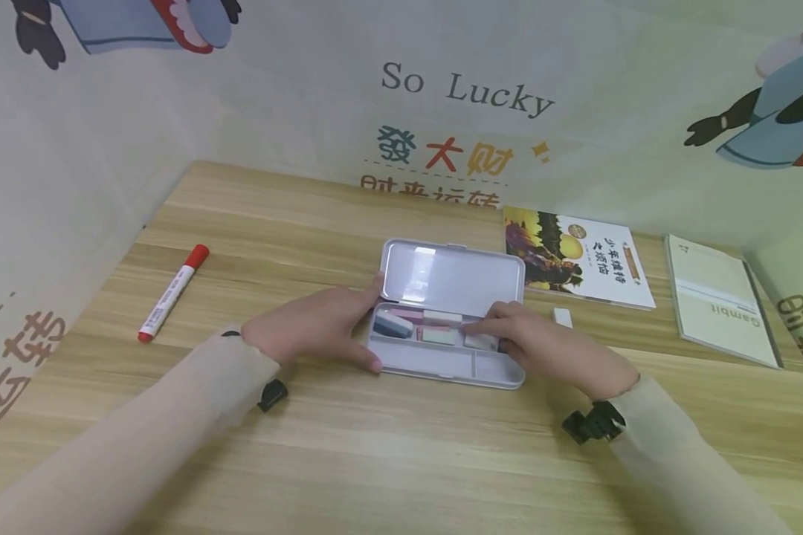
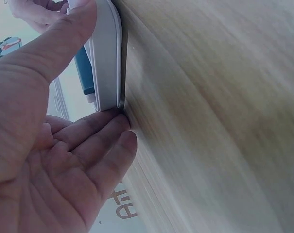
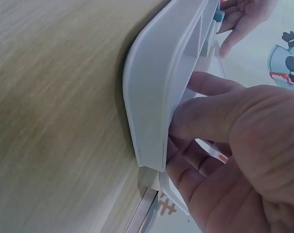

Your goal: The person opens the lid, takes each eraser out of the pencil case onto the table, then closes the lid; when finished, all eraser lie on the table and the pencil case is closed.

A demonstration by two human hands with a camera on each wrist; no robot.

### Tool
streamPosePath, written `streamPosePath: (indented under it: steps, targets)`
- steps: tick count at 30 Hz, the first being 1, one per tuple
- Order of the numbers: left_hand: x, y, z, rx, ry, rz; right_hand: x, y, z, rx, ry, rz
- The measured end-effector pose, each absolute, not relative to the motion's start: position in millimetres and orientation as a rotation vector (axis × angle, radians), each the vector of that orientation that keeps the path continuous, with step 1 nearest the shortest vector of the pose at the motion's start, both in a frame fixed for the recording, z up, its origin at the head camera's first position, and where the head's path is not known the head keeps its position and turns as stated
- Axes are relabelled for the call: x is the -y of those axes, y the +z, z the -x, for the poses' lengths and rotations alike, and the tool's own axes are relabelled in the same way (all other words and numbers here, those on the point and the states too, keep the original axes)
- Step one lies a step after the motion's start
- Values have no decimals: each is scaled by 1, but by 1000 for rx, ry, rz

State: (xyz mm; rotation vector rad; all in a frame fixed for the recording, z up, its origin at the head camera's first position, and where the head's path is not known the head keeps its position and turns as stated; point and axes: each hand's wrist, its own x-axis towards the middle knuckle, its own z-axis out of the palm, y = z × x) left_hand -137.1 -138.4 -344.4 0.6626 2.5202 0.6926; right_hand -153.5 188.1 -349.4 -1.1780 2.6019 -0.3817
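Observation:
A white pencil case (image 1: pixel 428 360) lies with its lid (image 1: pixel 451 275) raised at the back. In its rear compartment are a blue-and-white eraser (image 1: pixel 393 324), a pale eraser with a pink end (image 1: pixel 436 336) and a small white block (image 1: pixel 442 317). My left hand (image 1: pixel 314 323) holds the case's left end, thumb at the front corner, fingers toward the back. The right hand (image 1: pixel 542 340) reaches over the right end, fingertips inside beside a whitish piece (image 1: pixel 482 341). In the right wrist view its thumb (image 3: pixel 205 116) lies against the rim; whether the fingers pinch anything is hidden.
Just right of the case is a white block (image 1: pixel 562 318), partly behind my right hand. An illustrated book (image 1: pixel 602 260) and a pale Gambit notebook (image 1: pixel 719 297) lie farther right. A red-capped marker (image 1: pixel 174 293) rests at the left. A printed cloth stands behind the table.

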Motion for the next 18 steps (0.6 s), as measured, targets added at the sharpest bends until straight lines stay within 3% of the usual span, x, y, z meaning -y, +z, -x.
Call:
streamPosePath:
  steps: [18]
  targets:
    - [139,-345,137,-2501,726,-654,-187,-349,151,-2617,-375,1185]
